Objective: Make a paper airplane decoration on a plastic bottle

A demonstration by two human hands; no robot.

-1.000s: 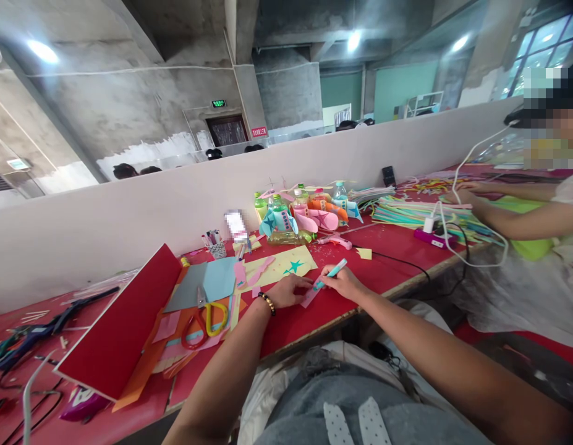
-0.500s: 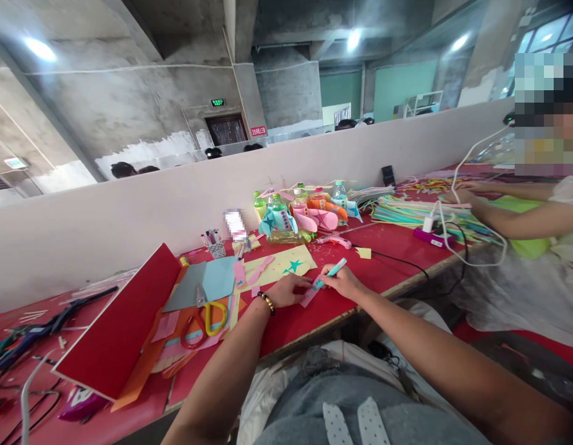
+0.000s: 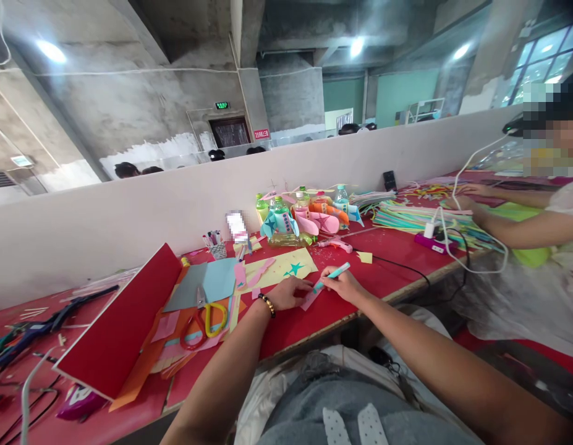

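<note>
Red board (image 3: 123, 321) stands slanted on the bench (image 3: 379, 281). To its right, scissors (image 3: 201, 299) on paper scraps. Next, yellow sheet (image 3: 286, 261) bearing a green star. Left hand (image 3: 290, 293): palm down, unclenched, fingertips at the pink strip (image 3: 308, 301), which lies on the bench between both hands. Right hand (image 3: 344, 285): grasps the marker (image 3: 339, 271), tilted, tip at the strip; contact too small to tell.

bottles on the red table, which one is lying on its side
The yellowish-green see-through bottle at the front of the cluster; the other bottles visible behind it stand with caps up.
</note>
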